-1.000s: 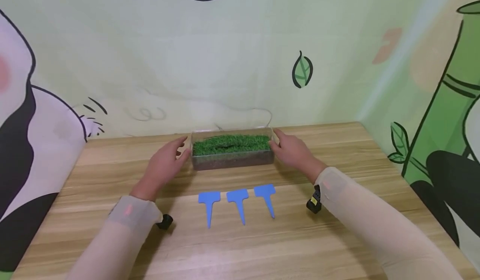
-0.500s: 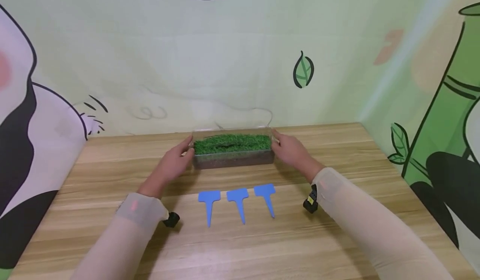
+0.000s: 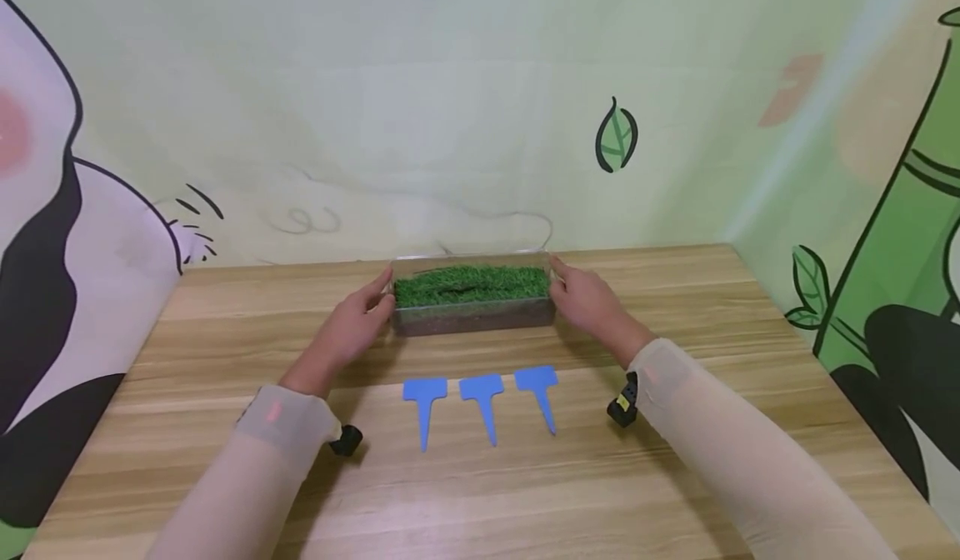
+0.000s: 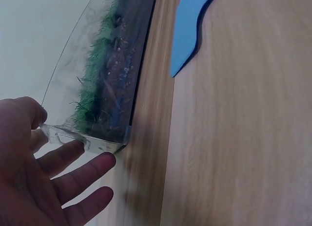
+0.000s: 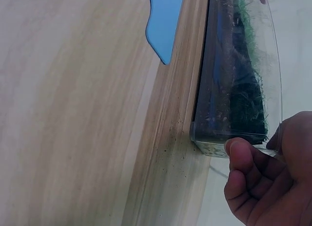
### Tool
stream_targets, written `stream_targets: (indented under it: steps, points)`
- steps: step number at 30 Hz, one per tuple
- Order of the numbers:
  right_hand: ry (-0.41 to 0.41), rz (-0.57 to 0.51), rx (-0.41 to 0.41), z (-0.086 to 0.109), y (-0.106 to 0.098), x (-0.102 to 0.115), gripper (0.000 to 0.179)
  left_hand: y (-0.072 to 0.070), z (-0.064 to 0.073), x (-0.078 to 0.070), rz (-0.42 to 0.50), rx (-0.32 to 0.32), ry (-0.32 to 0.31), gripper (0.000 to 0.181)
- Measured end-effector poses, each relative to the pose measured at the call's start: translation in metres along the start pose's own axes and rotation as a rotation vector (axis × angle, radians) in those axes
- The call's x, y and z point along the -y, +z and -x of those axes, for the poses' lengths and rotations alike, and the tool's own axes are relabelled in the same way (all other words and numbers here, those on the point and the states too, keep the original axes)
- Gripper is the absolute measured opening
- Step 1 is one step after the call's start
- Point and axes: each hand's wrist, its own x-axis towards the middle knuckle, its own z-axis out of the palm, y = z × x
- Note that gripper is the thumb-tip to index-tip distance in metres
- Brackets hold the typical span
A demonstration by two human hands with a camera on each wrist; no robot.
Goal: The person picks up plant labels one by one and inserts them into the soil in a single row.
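Observation:
A clear rectangular planter box (image 3: 472, 320) stands towards the back of the table, with green grass (image 3: 498, 281) above dark soil. At its left end my left hand (image 3: 351, 327) holds the end wall; in the left wrist view the thumb is at the rim and the lower fingers spread out loosely. My right hand (image 3: 592, 303) grips the opposite end, and the right wrist view has its fingers curled by the corner. In front of the box lie three blue T-shaped plant labels, the left label (image 3: 424, 392), the middle label (image 3: 482, 389) and the right label (image 3: 537, 379).
The wooden table (image 3: 480, 493) meets a pale green printed backdrop (image 3: 450, 143) just behind the box. Cartoon figures and leaves cover the cloth. A black wrist camera (image 3: 347, 441) sits under the left sleeve, another camera (image 3: 622, 406) under the right.
My left hand has moved right and closed up to the box's left end. The right hand stays at its end. The whole head view has shifted slightly; the labels lie as before.

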Motion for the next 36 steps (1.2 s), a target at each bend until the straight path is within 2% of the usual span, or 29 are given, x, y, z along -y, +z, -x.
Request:
stream_targets:
  steps: [6, 13, 23, 36]
  points:
    - [-0.002, -0.007, -0.001, 0.004, -0.002, 0.004, 0.058, -0.001, 0.002, -0.003, 0.031, 0.028, -0.035, 0.056]
    - [-0.007, 0.006, -0.009, 0.010, -0.001, 0.005, 0.058, -0.002, 0.004, -0.002, 0.021, 0.043, -0.033, 0.056]
    - [0.004, -0.017, -0.009, 0.015, 0.002, 0.002, 0.058, 0.002, 0.008, 0.000, -0.013, 0.029, -0.006, 0.057]
    - [-0.005, -0.025, -0.017, 0.018, 0.003, 0.002, 0.059, 0.005, 0.013, 0.001, 0.007, 0.003, -0.022, 0.056]
